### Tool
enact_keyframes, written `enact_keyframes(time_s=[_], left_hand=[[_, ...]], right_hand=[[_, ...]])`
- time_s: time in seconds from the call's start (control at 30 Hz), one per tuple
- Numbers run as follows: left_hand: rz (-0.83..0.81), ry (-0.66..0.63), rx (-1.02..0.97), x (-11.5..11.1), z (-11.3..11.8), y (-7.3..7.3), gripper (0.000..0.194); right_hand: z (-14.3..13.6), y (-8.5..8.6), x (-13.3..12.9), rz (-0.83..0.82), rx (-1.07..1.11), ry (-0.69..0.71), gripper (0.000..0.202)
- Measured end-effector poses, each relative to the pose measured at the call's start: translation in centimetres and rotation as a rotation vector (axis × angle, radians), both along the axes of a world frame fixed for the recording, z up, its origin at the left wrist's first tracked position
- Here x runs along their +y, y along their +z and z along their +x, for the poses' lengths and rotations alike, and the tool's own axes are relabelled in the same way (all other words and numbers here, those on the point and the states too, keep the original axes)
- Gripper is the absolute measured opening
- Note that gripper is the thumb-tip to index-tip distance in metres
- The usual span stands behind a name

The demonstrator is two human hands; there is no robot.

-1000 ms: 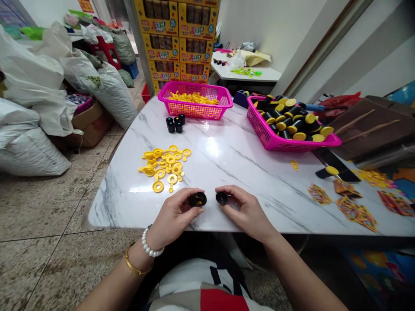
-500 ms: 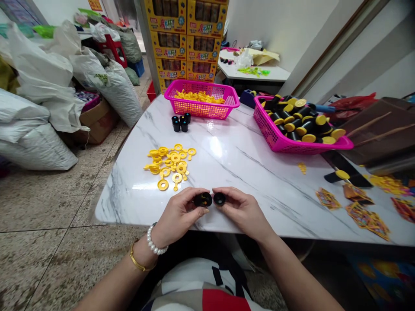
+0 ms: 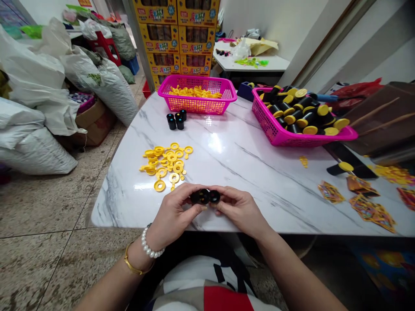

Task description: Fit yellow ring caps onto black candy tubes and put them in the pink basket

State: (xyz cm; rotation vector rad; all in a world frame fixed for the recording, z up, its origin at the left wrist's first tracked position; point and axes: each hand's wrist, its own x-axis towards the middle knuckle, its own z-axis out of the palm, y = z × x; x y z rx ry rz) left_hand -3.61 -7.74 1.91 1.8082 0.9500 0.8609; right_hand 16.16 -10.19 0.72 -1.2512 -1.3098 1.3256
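Near the front edge of the table, my left hand (image 3: 178,206) is closed around a small black cup (image 3: 201,196), its mouth turned toward me and yellowish bits showing inside. My right hand (image 3: 235,206) is closed on a smaller black cup-like piece (image 3: 214,196), held side by side with the first and seemingly touching it. Just beyond my left hand lies a loose pile of yellow ring-shaped pieces with short tabs (image 3: 170,162). Farther back stand several small black cups (image 3: 176,123) with blue or yellow dots on top.
A pink basket (image 3: 197,106) with yellow parts stands at the back. Another pink basket (image 3: 275,134), at the right, is heaped with black cups with yellow ends. Printed packets (image 3: 330,192) lie at the right. Yellow boxes (image 3: 162,45) are stacked behind the table; white sacks (image 3: 29,138) stand left.
The two black pieces have come together from a small gap to side by side. My hands have drawn closer, and the whole view has shifted slightly.
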Motion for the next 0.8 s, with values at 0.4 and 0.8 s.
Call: enact_keyframes(time_s=[0.4,0.8], left_hand=[[0.336,-0.078,0.386,0.4,0.0,1.9,0.038],[0.615,-0.315,0.988,2.1,2.7,6.9,0.014]], right_hand=[[-0.1,-0.6,0.0,0.203,-0.319,-0.019,0.04],[0.5,0.2,0.4,0.188,-0.278,0.042,0.014]])
